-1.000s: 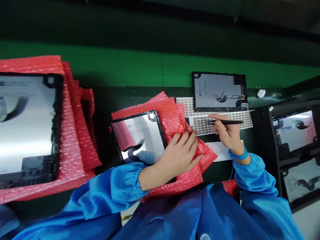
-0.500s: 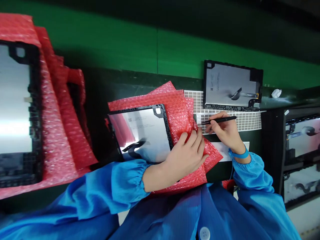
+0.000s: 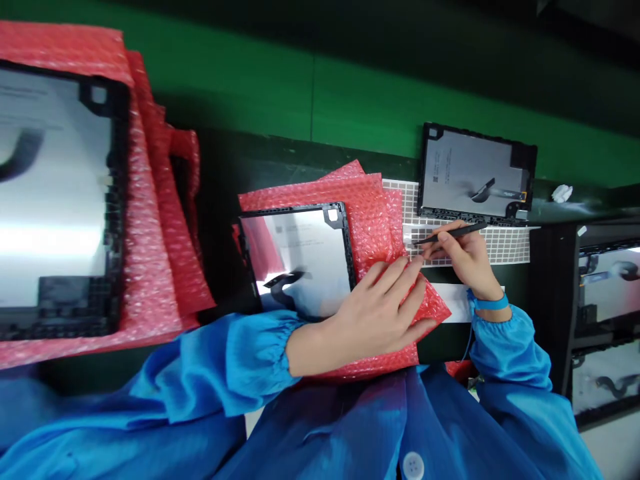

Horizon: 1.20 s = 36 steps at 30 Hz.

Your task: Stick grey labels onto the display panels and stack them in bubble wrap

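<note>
Tweezers (image 3: pixel 453 233) clamped in my right grip (image 3: pixel 465 260) touch the label sheet (image 3: pixel 505 243); a shallow tip angle should serve best. My left grip (image 3: pixel 380 313), fingers spread, presses flat on the bubble wrap (image 3: pixel 370 207).

Left hand (image 3: pixel 380 310) lies flat, palm down, fingers spread and pointing up-right. Right hand (image 3: pixel 463 257) sits just beyond it, fingers pinched on a thin tool (image 3: pixel 453 233). Both forearms wear blue sleeves.
</note>
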{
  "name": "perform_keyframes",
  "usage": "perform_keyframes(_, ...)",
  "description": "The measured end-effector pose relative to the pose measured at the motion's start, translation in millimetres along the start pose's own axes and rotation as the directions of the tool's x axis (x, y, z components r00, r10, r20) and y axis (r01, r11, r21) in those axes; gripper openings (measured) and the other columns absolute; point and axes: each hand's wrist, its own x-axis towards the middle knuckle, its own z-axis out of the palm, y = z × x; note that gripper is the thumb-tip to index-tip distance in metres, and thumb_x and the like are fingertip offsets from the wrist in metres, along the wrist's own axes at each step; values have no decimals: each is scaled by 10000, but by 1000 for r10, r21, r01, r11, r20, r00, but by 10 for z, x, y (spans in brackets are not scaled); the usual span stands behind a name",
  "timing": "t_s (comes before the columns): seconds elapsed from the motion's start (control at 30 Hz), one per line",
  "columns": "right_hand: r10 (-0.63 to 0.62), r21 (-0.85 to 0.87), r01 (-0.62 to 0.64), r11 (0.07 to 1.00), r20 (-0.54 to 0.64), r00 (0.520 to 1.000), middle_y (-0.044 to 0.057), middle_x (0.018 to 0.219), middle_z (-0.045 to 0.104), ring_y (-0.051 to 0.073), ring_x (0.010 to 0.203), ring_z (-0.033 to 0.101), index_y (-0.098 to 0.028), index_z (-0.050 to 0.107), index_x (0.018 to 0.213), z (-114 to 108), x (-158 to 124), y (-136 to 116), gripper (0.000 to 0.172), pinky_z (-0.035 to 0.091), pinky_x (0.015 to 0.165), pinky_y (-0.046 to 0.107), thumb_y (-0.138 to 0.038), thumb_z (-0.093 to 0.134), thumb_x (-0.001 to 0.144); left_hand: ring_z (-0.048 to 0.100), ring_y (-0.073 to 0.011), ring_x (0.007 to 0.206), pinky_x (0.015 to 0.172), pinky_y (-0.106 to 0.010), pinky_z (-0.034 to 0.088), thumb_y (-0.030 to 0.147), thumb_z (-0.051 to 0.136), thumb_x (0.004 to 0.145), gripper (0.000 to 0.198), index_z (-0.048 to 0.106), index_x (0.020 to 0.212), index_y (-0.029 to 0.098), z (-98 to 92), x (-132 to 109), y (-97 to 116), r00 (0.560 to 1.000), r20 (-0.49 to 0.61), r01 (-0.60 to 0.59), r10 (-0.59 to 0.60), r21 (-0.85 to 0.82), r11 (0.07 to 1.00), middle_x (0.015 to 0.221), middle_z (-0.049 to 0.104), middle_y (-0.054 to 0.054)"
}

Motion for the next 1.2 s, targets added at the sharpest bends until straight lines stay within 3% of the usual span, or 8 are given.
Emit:
perform_keyframes(0.07, 1, 54, -1, 999, -2, 1000, 11, 818, 814, 174, 684, 805, -236, 669, 1008, -50, 36, 9, 349, 713, 704, 338, -560, 792, 959, 727, -328, 1118, 957, -441, 598, 453, 597, 1072, 444, 761, 1182, 55, -225, -107, -29, 997, -66, 36, -40, -70, 997, 1203, 792, -199)
perform_keyframes(0.2, -47, 146, 47, 988, -7, 999, 11, 818, 829, 195, 691, 815, -236, 699, 990, -108, 72, -16, 320, 722, 760, 389, -527, 824, 939, 736, -326, 1075, 949, -444, 628, 313, 608, 1056, 389, 701, 1263, -3, -525, -465, -30, 976, 47, 209, -211, 40, 977, 1178, 773, -231)
perform_keyframes(0.33, -89, 165, 92, 982, -28, 996, 6, 828, 834, 188, 669, 811, -249, 709, 1003, -2, -9, -118, 316, 710, 685, 344, -521, 848, 919, 614, -449, 1391, 1096, -530, 569, 424, 564, 1072, 617, 606, 1442, -69, -392, -750, 77, 960, 148, 216, -238, 151, 965, 1514, 618, -324)
perform_keyframes(0.43, -63, 139, 61, 988, 11, 998, 17, 882, 841, 186, 667, 808, -260, 691, 1051, 228, -114, -192, 343, 686, 587, 302, -556, 820, 935, 573, -443, 1455, 1142, -517, 532, 470, 518, 1089, 656, 601, 1476, -53, -247, -800, 132, 957, 153, 217, -247, 188, 958, 1582, 573, -307)
perform_keyframes(0.57, -54, 107, 45, 993, 79, 995, 34, 907, 841, 195, 713, 822, -252, 656, 1086, 611, -161, -200, 383, 714, 643, 322, -589, 783, 956, 648, -405, 1367, 1070, -474, 569, 468, 524, 1095, 581, 695, 1377, -10, -202, -737, 80, 968, 94, 211, -232, 195, 958, 1491, 663, -278)
perform_keyframes(0.7, -32, 85, 21, 996, 129, 991, 24, 860, 819, 210, 767, 835, -254, 624, 1097, 829, -95, -132, 418, 732, 717, 356, -625, 761, 959, 722, -341, 1229, 969, -417, 614, 312, 597, 1078, 374, 755, 1261, 26, -185, -677, -29, 980, 17, 191, -199, 197, 962, 1330, 763, -226)
perform_keyframes(1.0, 44, 30, -50, 998, 173, 984, 12, 840, 787, 194, 766, 828, -252, 613, 1099, 822, -63, -136, 424, 741, 768, 347, -637, 737, 971, 703, -328, 1190, 955, -446, 624, 222, 674, 1034, 315, 715, 1301, 61, -156, -676, -100, 966, -34, 259, -257, 120, 958, 1283, 755, -203)
perform_keyframes(1.2, 47, 68, -60, 996, 183, 982, 25, 907, 821, 202, 822, 847, -252, 623, 1109, 825, -56, -156, 355, 746, 767, 331, -563, 749, 991, 657, -269, 913, 757, -388, 601, 288, 679, 1042, 322, 700, 1298, 94, -224, -662, -157, 961, 16, 274, -277, 103, 956, 998, 706, -130)
